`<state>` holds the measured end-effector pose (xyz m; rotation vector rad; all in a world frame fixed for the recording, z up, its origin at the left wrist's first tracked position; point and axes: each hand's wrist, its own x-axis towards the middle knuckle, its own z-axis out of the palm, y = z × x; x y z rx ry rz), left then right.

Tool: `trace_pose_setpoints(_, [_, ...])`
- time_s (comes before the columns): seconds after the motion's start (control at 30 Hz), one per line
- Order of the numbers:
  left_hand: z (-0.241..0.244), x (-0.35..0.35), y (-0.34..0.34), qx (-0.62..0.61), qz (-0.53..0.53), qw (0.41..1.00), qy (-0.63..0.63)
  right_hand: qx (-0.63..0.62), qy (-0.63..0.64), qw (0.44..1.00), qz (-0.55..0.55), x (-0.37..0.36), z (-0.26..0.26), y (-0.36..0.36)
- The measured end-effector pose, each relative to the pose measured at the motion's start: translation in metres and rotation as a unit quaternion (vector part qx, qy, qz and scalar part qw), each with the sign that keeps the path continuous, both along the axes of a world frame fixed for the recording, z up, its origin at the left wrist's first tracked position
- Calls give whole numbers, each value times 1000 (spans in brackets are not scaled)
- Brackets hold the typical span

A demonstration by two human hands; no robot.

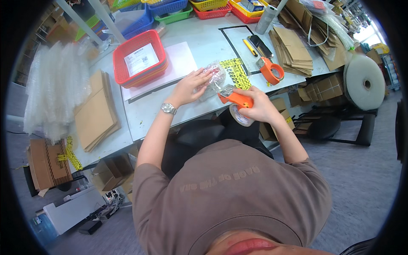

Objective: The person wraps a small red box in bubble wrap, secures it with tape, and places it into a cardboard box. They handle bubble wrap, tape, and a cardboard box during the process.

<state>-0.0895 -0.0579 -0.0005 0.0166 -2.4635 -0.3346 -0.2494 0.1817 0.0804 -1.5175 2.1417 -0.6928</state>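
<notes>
My left hand point(194, 86) lies with spread fingers on a small bundle in clear bubble wrap point(217, 76), pressing it against the white table point(153, 113). Something reddish shows through the wrap, too blurred to name. In my right hand point(259, 103) is an orange tape dispenser point(239, 98) with a roll of packing tape point(239, 116) on it. The dispenser's head meets the near right side of the bundle. Whether a strip of tape joins the two, I cannot tell. Yellow-and-black marking tape point(236, 71) runs along the table just beyond the bundle.
A stack of red baskets point(140, 60) with a printed sheet stands at left. Flattened cardboard boxes point(95, 111) and bubble-wrap sheets point(57, 89) lie farther left. At right are a second orange dispenser point(271, 70), a phone point(260, 46), a yellow cutter point(250, 47), folded cartons point(291, 51) and a large roll point(365, 83).
</notes>
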Motion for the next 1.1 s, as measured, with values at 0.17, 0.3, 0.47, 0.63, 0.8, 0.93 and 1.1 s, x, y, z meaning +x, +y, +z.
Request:
trace_pose_setpoints(0.17, [-19, 12, -6, 25, 59, 998, 27, -43, 97, 994, -30, 10, -50, -14])
trace_pose_setpoints(0.3, [-2, 9, -3, 108, 124, 985, -48, -49, 105, 993, -25, 13, -62, -20])
trace_pose_setpoints(0.47, [8, -56, 5, -12, 235, 972, 13, -58, 109, 992, -32, 13, -66, -24])
trace_pose_setpoints(0.63, [0, -66, -2, 163, 242, 931, -219, -53, 101, 992, -44, 21, -26, 1])
trace_pose_setpoints(0.8, [-7, -69, 9, 110, 214, 951, -197, 55, 184, 981, 6, 26, -4, -19])
trace_pose_setpoints(0.93, [-5, -68, 16, 92, 213, 955, -182, 209, 279, 929, 128, 22, 8, -75])
trace_pose_setpoints(1.1, [-17, -62, -4, 17, 211, 973, -94, 522, 266, 739, 333, 13, -24, -108])
